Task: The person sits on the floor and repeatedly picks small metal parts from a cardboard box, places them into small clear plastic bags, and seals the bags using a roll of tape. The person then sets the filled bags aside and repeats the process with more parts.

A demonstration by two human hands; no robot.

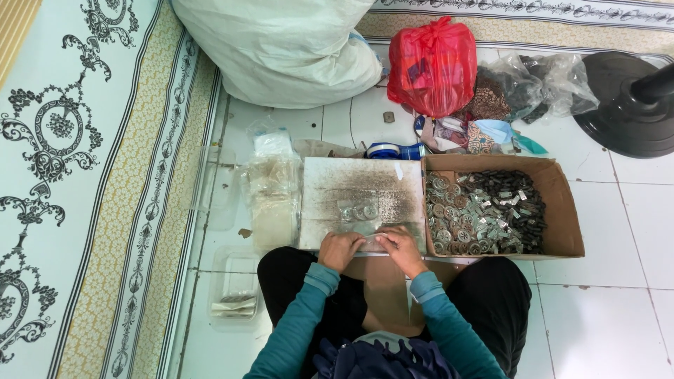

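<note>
My left hand (340, 249) and my right hand (398, 243) meet at the near edge of a worn grey board (330, 186) on the floor. Together they pinch a small clear plastic bag (372, 241) that lies flat between them. A few round metal pieces in clear plastic (357, 210) rest on the board just beyond my fingers. Both sleeves are teal. What is inside the pinched bag is hidden by my fingers.
A cardboard box (562, 203) of small metal parts stands right of the board. Stacked clear bags (272, 200) and plastic tubs (235, 295) lie to the left. A red bag (433, 64), a white sack (281, 49), a fan base (625, 105) and a patterned mat (84, 175) surround them.
</note>
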